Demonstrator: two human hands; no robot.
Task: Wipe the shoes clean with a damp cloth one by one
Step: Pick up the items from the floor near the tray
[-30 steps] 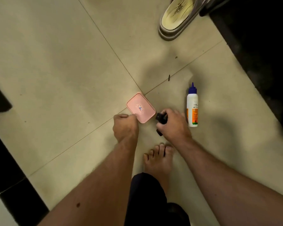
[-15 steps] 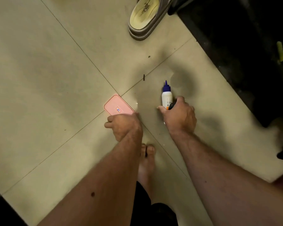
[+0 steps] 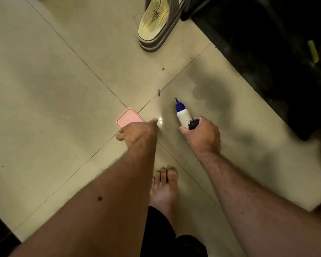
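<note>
Head view: I look down at a tiled floor [image 3: 44,89] with both my arms reaching low.
Left hand [image 3: 137,134]: curled over the near corner of a flat pink box [image 3: 129,118] lying at the crossing of the tile joints; fingers bent around its edge, apparently gripping it, though I cannot tell how firmly.
Right hand [image 3: 202,136]: clenched on a small black object [image 3: 194,124], its knuckles touching the lower part of a white bottle [image 3: 183,115] with a blue nozzle, which lies on the floor pointing away from me.
Shoe [image 3: 159,23]: one grey sandal with a yellowish insole at the far edge of the floor, well apart from both hands, beside a dark area on the right.
Cloth: none that I can see.
Other: my bare foot [image 3: 164,186] between the forearms.
Step in hand: preparation, as I judge it; supplies are being handled, and no shoe is being wiped.
Next move: likely opening the pink box or taking up the bottle, then fetching a cloth and bringing the sandal within reach.
</note>
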